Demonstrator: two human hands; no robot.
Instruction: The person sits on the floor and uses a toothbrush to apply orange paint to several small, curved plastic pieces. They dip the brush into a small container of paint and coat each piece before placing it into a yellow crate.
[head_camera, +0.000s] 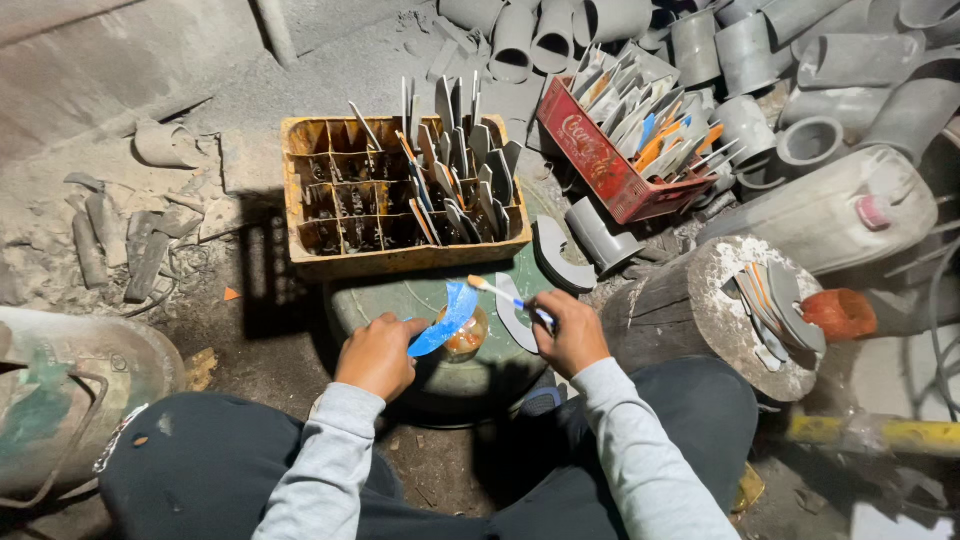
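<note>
- We are looking down at a dusty grey concrete floor, littered with broken grey scraps and powder.
- Our left hand is closing its grip on a curved blue plastic piece, holding it over a small round orange-tinted jar.
- Our right hand is gripping a thin white-handled brush, its tip pointing at the blue piece.
- The jar is resting on a round dark green drum top that is serving as our tabletop; a pale crescent-shaped piece is lying there too.
- A yellow plastic bottle crate is sitting at the drum's far edge, its compartments holding upright flat pieces.
- A red plastic crate with more pieces is tilting to the right behind it.
- Grey plastic pipe fittings are piling up along the far right.
- A wooden stump just right of us is carrying a stack of crescent pieces.
</note>
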